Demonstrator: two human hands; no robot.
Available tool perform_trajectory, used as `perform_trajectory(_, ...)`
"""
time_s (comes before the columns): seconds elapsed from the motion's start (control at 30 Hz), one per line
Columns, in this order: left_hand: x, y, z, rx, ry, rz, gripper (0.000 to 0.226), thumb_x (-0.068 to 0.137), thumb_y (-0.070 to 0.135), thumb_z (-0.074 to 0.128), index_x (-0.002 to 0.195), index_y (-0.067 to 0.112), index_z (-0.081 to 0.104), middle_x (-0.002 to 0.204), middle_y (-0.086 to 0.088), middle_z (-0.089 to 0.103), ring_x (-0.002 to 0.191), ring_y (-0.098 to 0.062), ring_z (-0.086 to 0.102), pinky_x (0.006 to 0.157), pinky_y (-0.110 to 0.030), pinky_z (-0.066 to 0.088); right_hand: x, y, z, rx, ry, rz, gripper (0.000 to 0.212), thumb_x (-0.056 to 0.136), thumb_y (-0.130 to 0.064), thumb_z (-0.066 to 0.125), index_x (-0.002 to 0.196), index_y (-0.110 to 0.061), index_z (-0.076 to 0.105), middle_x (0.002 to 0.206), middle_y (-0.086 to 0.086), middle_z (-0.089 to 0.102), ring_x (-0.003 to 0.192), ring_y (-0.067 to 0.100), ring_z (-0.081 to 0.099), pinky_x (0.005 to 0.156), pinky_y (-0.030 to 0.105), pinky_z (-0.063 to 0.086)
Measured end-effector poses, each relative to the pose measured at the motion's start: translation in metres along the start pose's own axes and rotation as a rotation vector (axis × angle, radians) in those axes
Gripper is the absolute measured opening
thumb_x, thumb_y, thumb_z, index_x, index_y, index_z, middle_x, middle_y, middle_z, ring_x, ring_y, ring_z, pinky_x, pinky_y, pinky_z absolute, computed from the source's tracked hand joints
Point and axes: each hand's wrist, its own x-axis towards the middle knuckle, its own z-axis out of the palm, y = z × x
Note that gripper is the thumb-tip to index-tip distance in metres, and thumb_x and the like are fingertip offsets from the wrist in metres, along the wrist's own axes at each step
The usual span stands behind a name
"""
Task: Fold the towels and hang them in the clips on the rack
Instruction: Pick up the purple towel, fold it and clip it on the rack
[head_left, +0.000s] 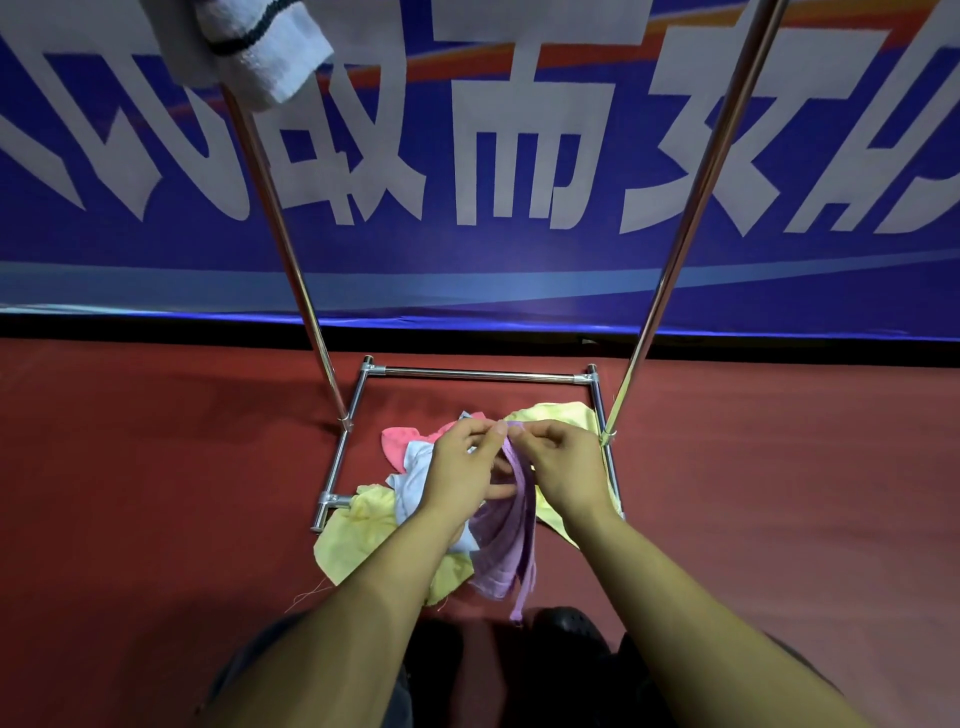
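Note:
A purple towel (506, 545) hangs down between my hands, held up above the floor. My left hand (462, 467) and my right hand (558, 467) both pinch its top edge close together, thumbs and forefingers nearly touching. Below them a pile of towels lies on the red floor inside the rack's base: a pink towel (400, 441), a white towel (415, 478) and yellow towels (353, 540). The chrome rack (483, 373) rises on two slanted poles. A white towel with a dark stripe (260, 47) hangs at the top left. The clips are out of view.
A blue banner with large white characters (493, 156) covers the wall behind the rack. Red floor (156, 493) stretches to both sides. My dark shoes (566, 639) stand just before the towel pile.

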Motion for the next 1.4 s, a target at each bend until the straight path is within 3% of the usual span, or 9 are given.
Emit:
perform_trajectory(0.17,0.000,0.010,-0.004,-0.138,-0.030,-0.120,0.053,0.107,0.045,0.041,0.110,0.000,0.070,0.094,-0.015,0.069,0.075,-0.026,0.073,0.077,-0.050,0.064,-0.005,-0.009,-0.004,0.038,-0.053,-0.046,0.015,0.094,-0.022,0.074,0.095,-0.009,0.081,0.083,-0.002,0.080,0.075,0.002,0.074,0.068,0.013,0.053)
perform_trajectory(0.33,-0.003,0.012,-0.007,-0.153,-0.076,-0.165,0.067,0.105,0.058,0.031,0.105,0.005,0.073,0.103,-0.013,0.073,0.081,-0.027,0.075,0.080,-0.054,0.062,-0.007,-0.011,-0.009,0.044,-0.079,-0.033,0.021,0.085,-0.026,0.084,0.096,-0.009,0.078,0.085,0.004,0.080,0.080,0.017,0.078,0.073,0.028,0.061)
perform_trajectory(0.57,-0.004,0.015,-0.009,-0.089,-0.185,-0.203,0.069,0.105,0.059,0.025,0.108,0.011,0.074,0.097,-0.010,0.078,0.091,-0.025,0.076,0.074,-0.045,0.063,-0.001,-0.007,-0.015,-0.034,0.012,-0.089,0.011,0.093,-0.018,0.076,0.092,-0.007,0.077,0.085,0.006,0.079,0.073,0.009,0.070,0.066,0.017,0.054)
perform_trajectory(0.73,0.013,0.013,-0.024,0.007,0.096,0.041,0.025,0.102,0.002,0.045,0.112,0.002,0.068,0.089,-0.005,0.069,0.072,-0.016,0.066,0.060,-0.025,0.056,0.006,-0.007,-0.027,-0.136,0.026,-0.189,0.008,0.096,-0.021,0.071,0.093,-0.015,0.075,0.086,-0.003,0.077,0.074,0.003,0.065,0.072,0.020,0.052)
perform_trajectory(0.83,0.021,0.008,-0.042,0.199,0.199,0.190,0.037,0.091,-0.015,0.045,0.105,0.011,0.068,0.098,0.006,0.069,0.089,-0.014,0.063,0.077,-0.021,0.052,0.006,-0.012,-0.036,-0.123,0.032,-0.226,0.008,0.098,-0.023,0.069,0.095,-0.018,0.075,0.087,-0.005,0.077,0.072,0.000,0.064,0.073,0.021,0.051)
perform_trajectory(0.93,0.020,0.002,-0.052,0.432,0.124,0.279,0.048,0.086,-0.014,0.050,0.101,0.029,0.067,0.113,0.004,0.064,0.097,0.001,0.060,0.087,-0.008,0.043,0.005,-0.015,-0.043,-0.030,0.007,-0.232,0.010,0.100,-0.026,0.068,0.094,-0.022,0.075,0.087,-0.003,0.076,0.071,0.008,0.064,0.072,0.042,0.059)
perform_trajectory(1.03,0.019,-0.006,-0.056,0.561,0.040,0.343,0.053,0.083,-0.007,0.060,0.101,0.043,0.066,0.119,0.010,0.058,0.110,0.007,0.056,0.100,-0.020,0.043,0.002,-0.017,-0.047,0.030,-0.039,-0.239,0.010,0.101,-0.025,0.065,0.097,-0.023,0.074,0.088,-0.005,0.076,0.079,0.010,0.066,0.081,0.053,0.062)
perform_trajectory(1.3,0.014,-0.013,-0.056,0.727,-0.053,0.433,0.037,0.088,0.008,0.071,0.118,0.028,0.068,0.126,0.016,0.049,0.113,0.028,0.034,0.104,-0.009,0.025,-0.010,-0.030,-0.048,0.147,-0.089,-0.274,0.016,0.103,-0.013,0.061,0.096,-0.019,0.073,0.086,-0.008,0.073,0.079,0.007,0.065,0.070,0.026,0.059)
perform_trajectory(1.4,0.015,-0.016,-0.056,0.788,-0.056,0.382,0.034,0.089,0.015,0.072,0.120,0.028,0.067,0.130,0.012,0.050,0.115,0.007,0.037,0.105,-0.010,0.023,-0.011,-0.032,-0.049,0.158,-0.094,-0.276,0.017,0.102,-0.011,0.061,0.094,-0.019,0.073,0.084,-0.009,0.072,0.075,0.007,0.064,0.068,0.024,0.059)
